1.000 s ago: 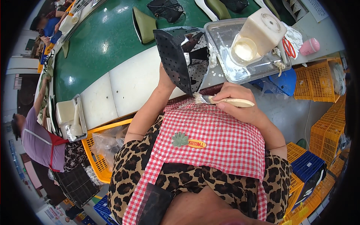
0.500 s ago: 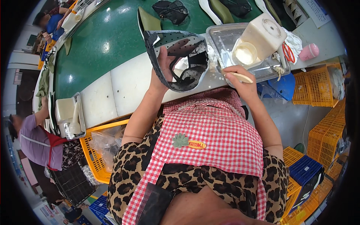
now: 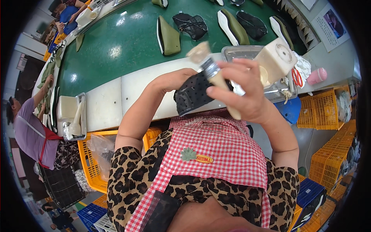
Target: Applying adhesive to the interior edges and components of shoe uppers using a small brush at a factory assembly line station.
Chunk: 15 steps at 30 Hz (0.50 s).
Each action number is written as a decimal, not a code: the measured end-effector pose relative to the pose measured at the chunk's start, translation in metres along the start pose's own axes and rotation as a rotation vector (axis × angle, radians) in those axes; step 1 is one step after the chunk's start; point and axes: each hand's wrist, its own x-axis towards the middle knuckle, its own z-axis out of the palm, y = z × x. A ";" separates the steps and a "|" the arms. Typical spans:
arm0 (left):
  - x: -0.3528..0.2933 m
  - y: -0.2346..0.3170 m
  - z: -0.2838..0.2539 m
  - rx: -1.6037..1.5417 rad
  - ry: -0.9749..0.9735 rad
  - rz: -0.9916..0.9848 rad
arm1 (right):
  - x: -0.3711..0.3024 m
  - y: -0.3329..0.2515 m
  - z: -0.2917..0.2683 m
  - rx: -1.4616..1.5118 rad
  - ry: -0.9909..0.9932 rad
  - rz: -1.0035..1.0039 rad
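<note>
In my left hand (image 3: 178, 79) is a black dotted mesh shoe upper (image 3: 193, 94), held over the front edge of the table; those fingers are mostly hidden behind it. My right hand (image 3: 245, 91) grips a flat brush (image 3: 211, 69) with a pale wooden handle and a metal collar. Its whitish bristles point up and away, just above the upper's far edge, and are slightly blurred. Behind my right hand, a clear plastic tray (image 3: 235, 51) holds a white square jug (image 3: 276, 58) with a cut opening.
Olive green wedge soles (image 3: 169, 35) and black mesh uppers (image 3: 190, 25) lie on the green work surface (image 3: 104, 50). Red-handled scissors (image 3: 296, 77) and a pink bottle (image 3: 317, 76) are at the right. A yellow crate (image 3: 91, 158) stands below left. A co-worker (image 3: 33, 121) works at far left.
The brush has come up out of the tray area and left to the upper. My left hand has turned the upper and lowered it toward me. The view has shifted slightly.
</note>
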 end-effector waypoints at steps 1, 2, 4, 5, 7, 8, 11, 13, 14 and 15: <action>0.001 0.002 0.003 -0.001 0.035 0.043 | 0.002 -0.003 0.004 0.008 -0.059 -0.003; 0.002 0.008 0.001 -0.028 0.015 -0.004 | 0.000 0.002 0.011 -0.016 -0.070 -0.042; 0.004 0.008 -0.006 -0.051 0.001 -0.046 | 0.003 0.009 0.020 -0.026 -0.015 -0.030; 0.008 -0.011 -0.011 -0.143 0.014 0.065 | 0.006 0.011 0.023 -0.029 0.040 -0.016; 0.021 -0.038 -0.019 -0.327 0.073 0.190 | -0.001 0.025 0.024 -0.042 0.044 0.004; 0.020 -0.059 -0.026 -0.356 0.116 0.222 | -0.002 0.030 0.027 -0.049 0.071 0.071; 0.014 -0.097 -0.025 -0.242 0.266 0.069 | -0.001 0.046 0.033 -0.071 0.132 0.160; 0.008 -0.120 -0.021 -0.323 0.187 0.079 | 0.000 0.053 0.039 -0.094 0.196 0.293; 0.005 -0.121 -0.019 -0.319 0.192 0.080 | 0.000 0.058 0.040 -0.115 0.171 0.330; 0.004 -0.121 -0.015 -0.369 0.152 0.111 | 0.003 0.061 0.042 -0.113 0.175 0.325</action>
